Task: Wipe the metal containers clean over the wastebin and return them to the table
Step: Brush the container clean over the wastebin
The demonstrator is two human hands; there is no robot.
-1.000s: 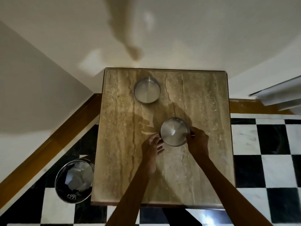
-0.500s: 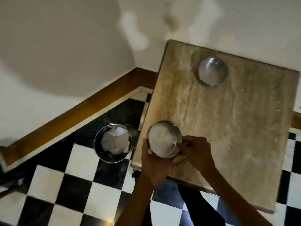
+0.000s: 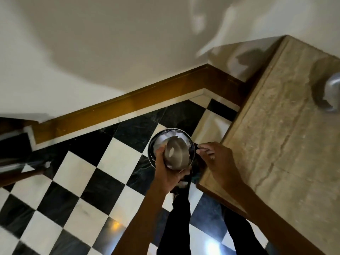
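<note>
My left hand (image 3: 165, 173) grips a round metal container (image 3: 176, 153), tipped on its side with its base toward me, directly above the shiny round wastebin (image 3: 156, 142) on the floor. My right hand (image 3: 220, 162) hovers just right of the bin's rim, its fingertips by a small dark thing. Motion blur hides whether that hand holds anything. A second metal container (image 3: 333, 89) stands on the stone table (image 3: 285, 144), cut off by the right edge of the view.
The table's near-left corner sits close to the bin's right side. Black-and-white checkered floor tiles (image 3: 88, 181) spread to the left. A wooden skirting board (image 3: 128, 105) runs along the white wall behind the bin. My dark-trousered legs stand below.
Both hands lifted the container off the table and carried it left. It now hangs tipped over the bin in my left hand alone; my right hand has come off it. The view swung left.
</note>
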